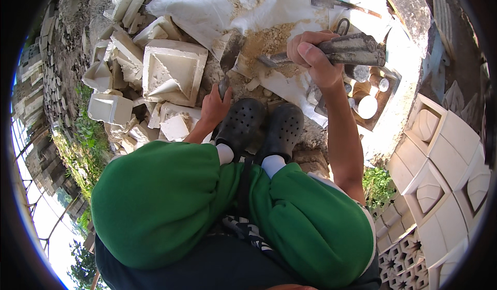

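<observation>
A trowel (231, 54) with a dark grey-brown blade is gripped by its handle between 11 and 12 o'clock in the head view, the blade reaching toward 12 and its slim neck running back toward the 6 o'clock side. Near 1 o'clock, a thick grey tool (357, 51), weathered and rough along its sides, is held lengthwise: its narrow, flat end points toward 9 o'clock, apart from the trowel's blade, while its stout, blunt end juts toward 3. With the midsection covered by the grip, the two ends appear to form one piece, though this is uncertain.
</observation>
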`<control>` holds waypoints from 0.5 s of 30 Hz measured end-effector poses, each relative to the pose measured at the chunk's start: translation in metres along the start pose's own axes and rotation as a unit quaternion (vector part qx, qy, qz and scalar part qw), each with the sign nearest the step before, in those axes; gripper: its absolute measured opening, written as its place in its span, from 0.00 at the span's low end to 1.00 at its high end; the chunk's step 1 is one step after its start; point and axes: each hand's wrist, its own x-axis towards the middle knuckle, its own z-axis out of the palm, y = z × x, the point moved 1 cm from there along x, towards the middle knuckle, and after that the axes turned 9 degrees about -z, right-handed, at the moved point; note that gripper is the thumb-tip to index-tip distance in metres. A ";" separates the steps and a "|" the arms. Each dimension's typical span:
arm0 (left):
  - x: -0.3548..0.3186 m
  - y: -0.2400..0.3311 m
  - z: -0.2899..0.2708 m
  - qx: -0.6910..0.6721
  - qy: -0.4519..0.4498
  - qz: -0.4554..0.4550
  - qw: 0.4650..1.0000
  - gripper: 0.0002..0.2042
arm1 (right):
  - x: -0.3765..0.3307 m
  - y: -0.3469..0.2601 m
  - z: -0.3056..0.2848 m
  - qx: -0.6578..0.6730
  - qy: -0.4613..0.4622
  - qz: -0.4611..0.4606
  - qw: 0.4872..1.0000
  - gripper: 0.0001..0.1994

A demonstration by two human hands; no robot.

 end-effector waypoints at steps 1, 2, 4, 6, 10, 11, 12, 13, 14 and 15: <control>0.001 -0.001 0.001 -0.008 -0.001 0.003 1.000 0.18 | 0.002 0.000 -0.002 -0.019 0.021 -0.024 0.999 0.08; 0.001 0.000 0.000 -0.007 -0.002 0.000 1.000 0.18 | 0.005 0.000 -0.004 -0.036 0.040 -0.047 0.997 0.11; 0.001 0.004 -0.001 -0.014 -0.008 -0.014 1.000 0.18 | 0.010 -0.005 -0.004 -0.054 0.061 -0.068 0.994 0.14; 0.001 0.004 -0.003 -0.016 -0.009 -0.019 1.000 0.18 | 0.014 -0.023 0.005 -0.045 -0.017 -0.071 0.996 0.14; 0.004 -0.003 0.004 -0.023 0.025 0.029 0.999 0.20 | 0.009 -0.016 0.022 -0.003 -0.079 -0.093 0.992 0.12; 0.005 -0.003 0.005 -0.022 0.021 0.030 0.999 0.20 | 0.006 -0.013 0.025 0.029 -0.066 -0.093 0.993 0.12; 0.006 -0.001 0.005 -0.022 0.021 0.037 0.999 0.19 | 0.006 -0.009 0.024 0.028 -0.063 -0.091 0.993 0.12; 0.006 0.000 0.005 -0.022 0.022 0.045 0.998 0.19 | 0.007 -0.004 0.022 0.045 -0.025 -0.050 0.997 0.11; 0.006 0.000 0.004 -0.021 0.021 0.043 0.999 0.19 | 0.009 0.003 0.019 0.065 0.011 -0.009 0.998 0.10; 0.006 0.000 0.003 -0.024 0.018 0.043 0.999 0.18 | 0.009 0.008 0.014 0.066 0.011 -0.007 0.998 0.10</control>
